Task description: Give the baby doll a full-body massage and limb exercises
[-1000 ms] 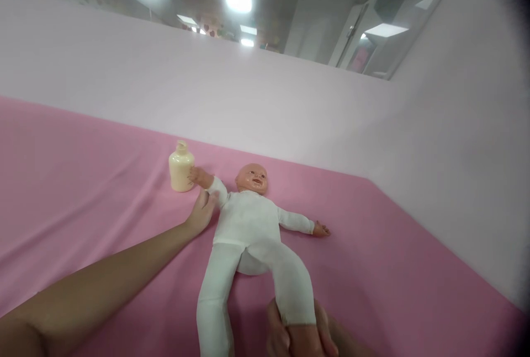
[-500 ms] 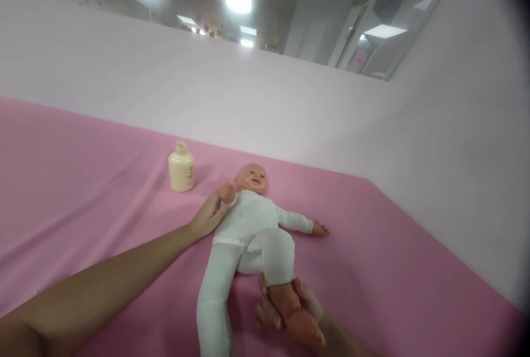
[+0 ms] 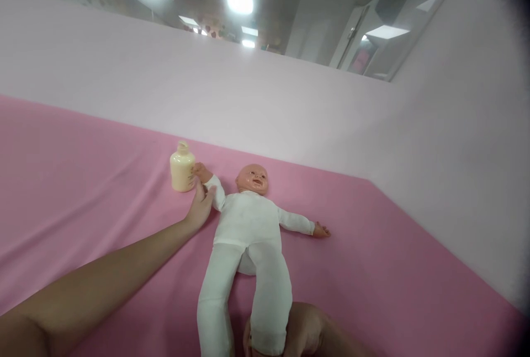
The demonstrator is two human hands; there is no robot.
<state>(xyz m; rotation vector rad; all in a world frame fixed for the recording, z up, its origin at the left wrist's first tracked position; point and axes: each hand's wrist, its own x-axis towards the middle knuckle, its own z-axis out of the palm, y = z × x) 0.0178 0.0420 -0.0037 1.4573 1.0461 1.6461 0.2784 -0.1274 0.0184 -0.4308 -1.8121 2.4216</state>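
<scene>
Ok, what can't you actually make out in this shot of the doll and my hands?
Head view:
- Doll feet: cut off by the bottom edge, one under the right hand.
- Right hand's fingers: mostly behind the doll's leg.
- Bottle label: too small to read.
- Left hand palm: turned away, against the doll's sleeve.

Right hand [image 3: 304, 332] cut off at bottom edge; doll [image 3: 248, 230] feet hidden, grip probably closed.
</scene>
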